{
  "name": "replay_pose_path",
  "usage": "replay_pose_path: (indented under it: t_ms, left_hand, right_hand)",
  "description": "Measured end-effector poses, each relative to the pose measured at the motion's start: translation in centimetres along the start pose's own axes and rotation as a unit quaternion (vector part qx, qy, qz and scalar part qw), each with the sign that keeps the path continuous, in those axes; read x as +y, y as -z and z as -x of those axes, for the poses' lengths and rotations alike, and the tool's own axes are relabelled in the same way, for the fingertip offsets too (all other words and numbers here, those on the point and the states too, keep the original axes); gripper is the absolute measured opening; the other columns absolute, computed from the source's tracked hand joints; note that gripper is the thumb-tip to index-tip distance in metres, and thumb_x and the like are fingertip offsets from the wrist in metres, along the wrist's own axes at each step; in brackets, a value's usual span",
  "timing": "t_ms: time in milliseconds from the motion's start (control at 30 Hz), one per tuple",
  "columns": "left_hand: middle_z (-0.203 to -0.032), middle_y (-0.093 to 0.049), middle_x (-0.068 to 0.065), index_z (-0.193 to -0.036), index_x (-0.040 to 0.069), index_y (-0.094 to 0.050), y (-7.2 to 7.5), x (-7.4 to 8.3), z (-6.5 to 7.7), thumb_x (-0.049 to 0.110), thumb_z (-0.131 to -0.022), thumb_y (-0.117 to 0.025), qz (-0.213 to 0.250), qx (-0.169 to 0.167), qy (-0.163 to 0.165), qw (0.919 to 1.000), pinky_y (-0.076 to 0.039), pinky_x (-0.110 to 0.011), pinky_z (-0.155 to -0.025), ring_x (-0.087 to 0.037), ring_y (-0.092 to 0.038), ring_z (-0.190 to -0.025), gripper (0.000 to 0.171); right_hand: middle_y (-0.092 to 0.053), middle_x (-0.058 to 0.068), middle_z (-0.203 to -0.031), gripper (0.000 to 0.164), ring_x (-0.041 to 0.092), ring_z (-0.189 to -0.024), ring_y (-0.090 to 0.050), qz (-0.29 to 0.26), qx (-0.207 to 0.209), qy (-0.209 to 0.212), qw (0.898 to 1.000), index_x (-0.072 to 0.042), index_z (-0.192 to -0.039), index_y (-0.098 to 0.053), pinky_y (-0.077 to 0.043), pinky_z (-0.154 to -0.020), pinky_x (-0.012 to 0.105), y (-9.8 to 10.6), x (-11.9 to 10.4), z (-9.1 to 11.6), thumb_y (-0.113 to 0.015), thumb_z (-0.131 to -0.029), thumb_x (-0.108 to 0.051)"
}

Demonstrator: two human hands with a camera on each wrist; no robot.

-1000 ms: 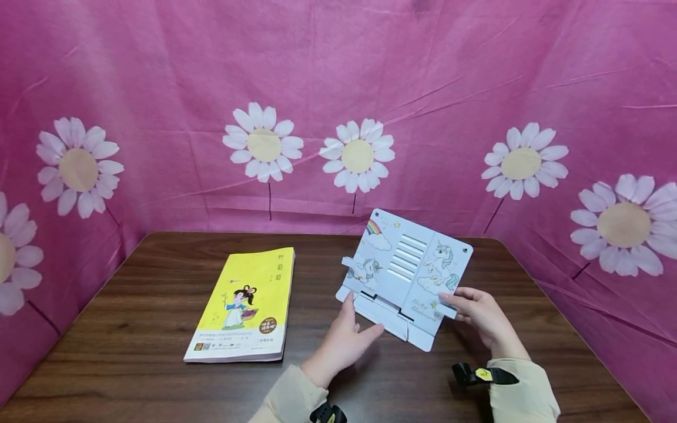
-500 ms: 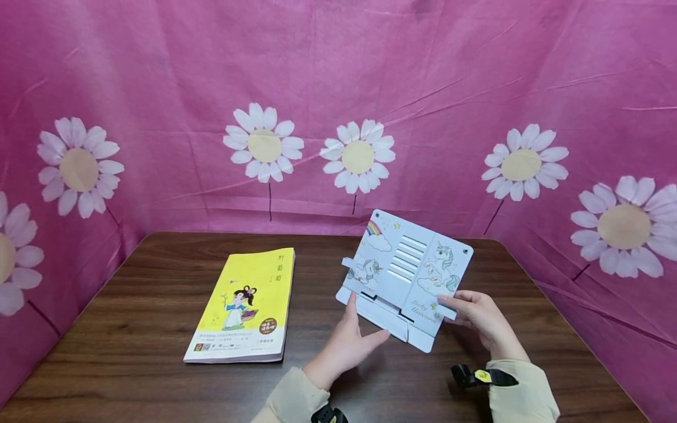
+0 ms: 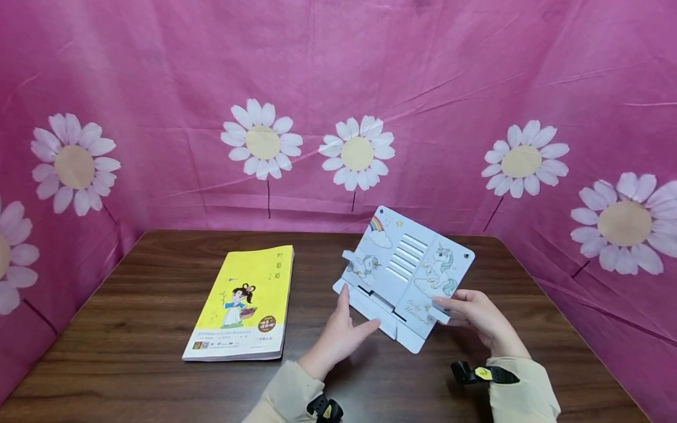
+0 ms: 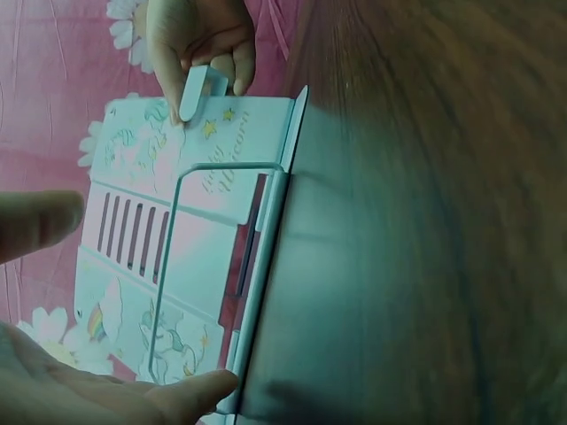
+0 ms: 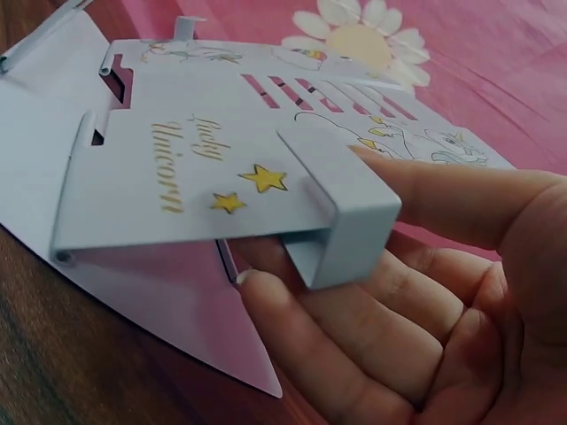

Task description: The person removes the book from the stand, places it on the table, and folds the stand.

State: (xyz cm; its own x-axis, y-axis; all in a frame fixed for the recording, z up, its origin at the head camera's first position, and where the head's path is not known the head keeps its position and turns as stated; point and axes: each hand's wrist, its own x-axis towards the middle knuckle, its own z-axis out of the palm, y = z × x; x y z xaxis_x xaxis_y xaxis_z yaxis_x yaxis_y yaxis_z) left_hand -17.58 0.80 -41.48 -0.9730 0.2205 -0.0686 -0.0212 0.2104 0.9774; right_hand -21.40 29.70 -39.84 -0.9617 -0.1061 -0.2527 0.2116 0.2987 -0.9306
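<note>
A white book stand (image 3: pixel 388 276) with unicorn and rainbow prints is tilted and turned at an angle on the right half of the table. My right hand (image 3: pixel 481 320) grips its right edge by the side clip (image 5: pixel 350 208), with the thumb in front and the fingers curled behind. At the lower left of the stand, my left hand (image 3: pixel 338 335) has its index fingertip touching the bottom ledge (image 4: pixel 252 292). The left thumb (image 4: pixel 40 221) is stretched out, apart from the stand in the left wrist view. A wire page holder (image 4: pixel 173 239) lies across the stand's front.
A yellow paperback book (image 3: pixel 240 302) with a cartoon girl on its cover lies flat to the left of the stand. The brown wooden table (image 3: pixel 132 329) ends at the back near a pink cloth (image 3: pixel 307 59) printed with white daisies.
The stand has turned slightly clockwise, its lower end shifting left. My left hand has moved a little left and up with it, while the right hand keeps its grip.
</note>
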Motion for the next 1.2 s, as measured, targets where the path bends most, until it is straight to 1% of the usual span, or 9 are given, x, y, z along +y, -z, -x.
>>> replay_pose_path:
  t_ms: [133,333,400,567,733,867,1033,1200]
  left_hand:
    - [-0.160,-0.018,-0.031,-0.156,-0.004,-0.004,0.4,-0.3,-0.4,0.024,-0.091,-0.068,0.019,0.004,-0.004,0.9998,-0.033,-0.058,-0.114,-0.050,-0.033,-0.141,0.096]
    - [-0.159,-0.017,-0.033,-0.156,-0.006,-0.005,1.0,-0.6,-0.7,0.019,-0.091,-0.068,0.046,0.003,-0.014,0.9988,-0.027,-0.058,-0.117,-0.043,-0.019,-0.149,0.094]
    - [-0.159,-0.016,-0.033,-0.155,-0.006,-0.005,1.2,-0.7,-0.9,0.018,-0.091,-0.068,0.051,0.002,-0.015,0.9986,-0.026,-0.058,-0.117,-0.043,-0.018,-0.149,0.093]
    - [-0.159,-0.017,-0.033,-0.155,-0.008,-0.006,1.5,-0.8,-1.1,0.017,-0.091,-0.067,0.051,0.004,-0.018,0.9986,-0.026,-0.058,-0.117,-0.044,-0.018,-0.149,0.092]
    - [-0.159,-0.018,-0.034,-0.154,-0.010,-0.008,1.8,-0.6,-1.2,0.016,-0.091,-0.068,0.052,0.015,-0.018,0.9983,-0.024,-0.056,-0.119,-0.047,-0.020,-0.148,0.091]
    - [-0.159,-0.018,-0.034,-0.154,-0.010,-0.009,2.0,-0.6,-1.2,0.017,-0.090,-0.068,0.051,0.020,-0.016,0.9984,-0.025,-0.056,-0.119,-0.049,-0.022,-0.146,0.091]
    - [-0.159,-0.018,-0.033,-0.154,-0.009,-0.009,2.1,-0.7,-1.2,0.018,-0.091,-0.068,0.051,0.019,-0.004,0.9985,-0.025,-0.057,-0.119,-0.049,-0.022,-0.146,0.091]
    - [-0.160,-0.018,-0.031,-0.155,-0.006,-0.008,1.6,-0.8,-1.1,0.019,-0.091,-0.069,0.057,0.022,0.018,0.9980,-0.026,-0.058,-0.118,-0.047,-0.021,-0.147,0.092]
  right_hand:
    - [-0.076,-0.004,-0.086,0.024,0.010,-0.077,-0.071,-0.001,-0.025,0.007,1.000,0.001,-0.104,-0.068,-0.061,-0.075,0.033,-0.1,-0.1,0.0,-0.066,-0.094,-0.021]
    - [-0.075,-0.004,-0.084,0.021,0.010,-0.074,-0.071,-0.006,-0.062,0.023,0.998,0.001,-0.101,-0.068,-0.061,-0.073,0.033,-0.3,-0.3,0.1,-0.065,-0.095,-0.019]
    - [-0.076,-0.003,-0.085,0.021,0.011,-0.075,-0.072,-0.009,-0.072,0.023,0.997,0.002,-0.101,-0.067,-0.061,-0.073,0.034,-0.4,-0.3,0.1,-0.064,-0.095,-0.018]
    - [-0.076,-0.001,-0.088,0.021,0.012,-0.078,-0.072,-0.016,-0.095,0.031,0.995,0.003,-0.105,-0.067,-0.061,-0.072,0.034,-0.6,-0.3,0.1,-0.064,-0.095,-0.015]
    - [-0.077,0.001,-0.092,0.015,0.015,-0.080,-0.074,-0.028,-0.123,0.045,0.991,-0.003,-0.107,-0.066,-0.062,-0.073,0.036,-0.9,-0.6,0.3,-0.063,-0.096,-0.013]
    - [-0.077,0.002,-0.096,0.016,0.018,-0.082,-0.074,-0.041,-0.143,0.057,0.987,-0.008,-0.111,-0.066,-0.062,-0.073,0.038,-1.3,-0.7,0.4,-0.064,-0.095,-0.011]
    - [-0.077,0.002,-0.098,0.017,0.019,-0.085,-0.074,-0.050,-0.157,0.062,0.984,-0.013,-0.112,-0.066,-0.061,-0.075,0.039,-1.6,-0.7,0.3,-0.063,-0.095,-0.008]
    - [-0.077,0.001,-0.099,0.017,0.018,-0.086,-0.074,-0.055,-0.161,0.066,0.983,-0.011,-0.112,-0.066,-0.061,-0.076,0.038,-1.5,-0.7,0.3,-0.062,-0.096,-0.007]
